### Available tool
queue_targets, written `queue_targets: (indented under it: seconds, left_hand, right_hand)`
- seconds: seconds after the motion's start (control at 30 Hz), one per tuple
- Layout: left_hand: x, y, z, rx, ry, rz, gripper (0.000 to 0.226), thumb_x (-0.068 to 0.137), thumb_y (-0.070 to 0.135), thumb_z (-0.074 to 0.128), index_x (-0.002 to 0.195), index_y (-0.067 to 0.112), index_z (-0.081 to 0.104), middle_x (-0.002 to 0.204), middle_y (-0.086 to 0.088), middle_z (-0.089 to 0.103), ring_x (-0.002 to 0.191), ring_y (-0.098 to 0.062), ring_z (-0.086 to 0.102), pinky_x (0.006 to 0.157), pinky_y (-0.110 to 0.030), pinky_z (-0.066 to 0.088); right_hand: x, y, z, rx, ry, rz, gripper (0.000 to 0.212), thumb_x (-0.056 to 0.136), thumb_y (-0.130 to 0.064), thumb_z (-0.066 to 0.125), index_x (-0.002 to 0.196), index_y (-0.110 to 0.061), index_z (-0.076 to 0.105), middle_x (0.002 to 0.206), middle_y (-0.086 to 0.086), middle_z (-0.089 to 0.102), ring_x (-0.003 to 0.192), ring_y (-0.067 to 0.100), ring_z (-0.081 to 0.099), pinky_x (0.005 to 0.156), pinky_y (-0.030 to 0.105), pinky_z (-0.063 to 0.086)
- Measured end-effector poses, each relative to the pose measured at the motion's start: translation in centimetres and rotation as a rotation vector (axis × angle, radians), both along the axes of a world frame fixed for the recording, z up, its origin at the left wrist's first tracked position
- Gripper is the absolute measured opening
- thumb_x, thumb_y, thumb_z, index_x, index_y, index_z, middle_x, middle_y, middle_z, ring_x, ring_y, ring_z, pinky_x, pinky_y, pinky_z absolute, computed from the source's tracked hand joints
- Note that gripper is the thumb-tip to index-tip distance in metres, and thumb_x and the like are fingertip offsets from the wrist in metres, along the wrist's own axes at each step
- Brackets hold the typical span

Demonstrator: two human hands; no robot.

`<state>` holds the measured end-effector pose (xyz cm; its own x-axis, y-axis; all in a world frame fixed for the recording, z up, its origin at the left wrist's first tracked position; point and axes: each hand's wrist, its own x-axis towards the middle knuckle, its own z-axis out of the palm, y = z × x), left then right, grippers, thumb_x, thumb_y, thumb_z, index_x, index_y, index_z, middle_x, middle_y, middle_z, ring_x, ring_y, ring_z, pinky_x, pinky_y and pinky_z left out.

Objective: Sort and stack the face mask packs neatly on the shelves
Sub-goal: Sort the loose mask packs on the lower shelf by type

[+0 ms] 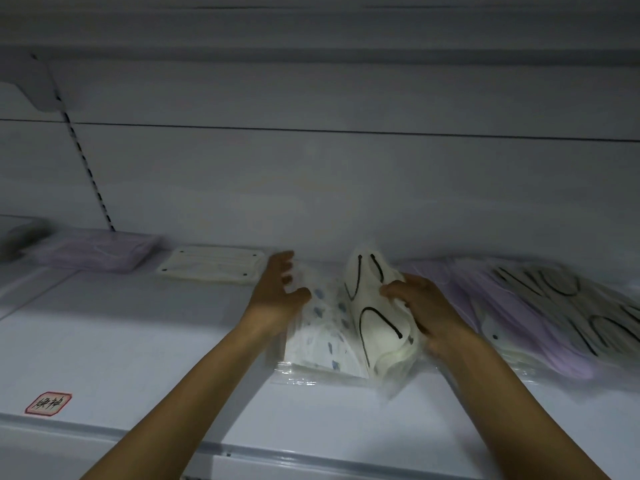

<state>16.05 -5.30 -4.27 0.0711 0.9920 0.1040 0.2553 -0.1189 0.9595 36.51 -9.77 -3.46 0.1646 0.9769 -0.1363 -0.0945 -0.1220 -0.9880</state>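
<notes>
On the white shelf point(138, 341), my right hand point(420, 306) grips a clear pack of cream masks with black ear loops point(377, 327), tilted up on its edge. Under and left of it lies a pack of white masks with blue print point(322, 327). My left hand point(278, 289) is beside that pack, fingers loosely spread and touching its clear wrapper. A cream mask pack with black dots point(211, 265) lies flat at the back, and a purple mask pack point(97, 251) lies further left.
A blurred heap of purple and black-looped mask packs point(540, 306) fills the shelf's right side. A red-bordered label point(48, 403) is stuck near the front left edge. A slotted upright point(83, 154) runs up the back panel at left.
</notes>
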Motion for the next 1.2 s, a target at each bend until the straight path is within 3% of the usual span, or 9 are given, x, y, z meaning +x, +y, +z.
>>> queue_targets:
  seconds: [0.1,0.2,0.33,0.5,0.57,0.67,0.83,1.03,1.2]
  left_hand:
    - [-0.2,-0.8,1.3,0.262,0.096,0.083,0.052,0.089,0.007,0.065,0.135,0.023,0.045,0.131,0.006,0.049,0.118,-0.012,0.049,0.097,-0.021,0.043]
    - [1.4,-2.7,4.1,-0.026,-0.159,-0.255,0.043,0.091,0.039,0.06,0.129,0.021,0.052,0.122,0.002,0.064,0.104,-0.012,0.065,0.086,-0.02,0.052]
    - [4.6,-4.1,5.8,-0.06,-0.316,-0.383,0.031,0.088,0.043,0.063,0.104,0.017,0.066,0.088,0.0,0.073,0.089,-0.018,0.07,0.083,-0.033,0.055]
    - [5.6,-3.7,5.7,-0.024,-0.522,-0.201,0.008,0.09,0.029,0.064,0.093,0.023,0.066,0.089,0.002,0.075,0.085,-0.015,0.072,0.079,-0.032,0.059]
    - [5.8,-4.0,5.1,0.015,-0.523,-0.274,0.023,0.079,0.033,0.073,0.099,0.022,0.067,0.096,0.0,0.075,0.093,-0.018,0.072,0.086,-0.037,0.057]
    - [6.7,-4.4,3.1,0.078,-0.347,-0.369,0.043,0.071,0.031,0.082,0.109,0.021,0.063,0.103,0.002,0.074,0.097,-0.015,0.07,0.082,-0.032,0.058]
    - [7.8,-5.3,1.6,0.102,-0.293,-0.302,0.039,0.067,0.024,0.087,0.099,0.026,0.064,0.093,0.008,0.075,0.089,-0.009,0.071,0.074,-0.023,0.057]
    - [7.3,-5.4,3.1,0.263,-0.365,-0.233,0.053,0.066,0.02,0.088,0.105,0.031,0.054,0.101,0.012,0.068,0.091,0.002,0.066,0.071,-0.018,0.055]
    - [7.1,-6.4,-0.2,0.137,-0.326,-0.207,0.036,0.069,0.021,0.087,0.095,0.027,0.063,0.088,0.01,0.074,0.087,-0.009,0.071,0.067,-0.019,0.055]
  right_hand:
    - [0.4,0.0,0.8,0.09,-0.043,-0.203,0.014,0.087,0.0,0.055,0.095,0.002,0.067,0.076,0.013,0.064,0.069,0.023,0.06,0.061,0.027,0.048]
    - [-0.8,-1.2,2.1,0.436,-0.419,-0.341,0.008,0.086,-0.004,0.055,0.086,-0.005,0.063,0.074,0.005,0.058,0.063,0.012,0.052,0.053,0.022,0.044]
    - [-3.7,-3.3,2.7,0.681,-0.841,0.01,0.025,0.08,-0.03,0.061,0.104,-0.03,0.062,0.094,-0.012,0.054,0.082,0.001,0.057,0.066,0.012,0.046]
    - [-1.1,-5.0,2.9,0.784,-0.418,-0.24,0.014,0.081,-0.019,0.072,0.094,-0.024,0.069,0.092,-0.009,0.072,0.085,0.004,0.066,0.075,0.013,0.048]
    - [0.5,-5.2,2.7,0.732,-0.333,-0.446,0.035,0.073,-0.028,0.082,0.102,-0.023,0.063,0.101,-0.005,0.068,0.09,0.006,0.064,0.077,0.015,0.05]
    - [1.2,-5.2,1.9,0.457,-0.214,-0.284,0.067,0.061,-0.049,0.084,0.116,-0.02,0.057,0.113,-0.004,0.067,0.1,0.008,0.065,0.084,0.024,0.054]
    - [-0.5,-5.5,0.8,0.415,-0.101,-0.271,0.016,0.085,-0.028,0.071,0.099,-0.026,0.066,0.096,-0.005,0.074,0.09,0.007,0.07,0.077,0.025,0.057]
    - [-0.4,-5.5,2.8,0.551,-0.029,-0.31,0.052,0.067,-0.044,0.079,0.111,-0.027,0.059,0.104,-0.01,0.072,0.097,0.008,0.069,0.078,0.027,0.057]
    - [-0.7,-6.4,0.0,0.429,-0.039,-0.181,0.027,0.071,-0.033,0.072,0.097,-0.031,0.064,0.091,-0.015,0.074,0.09,0.007,0.07,0.073,0.022,0.057]
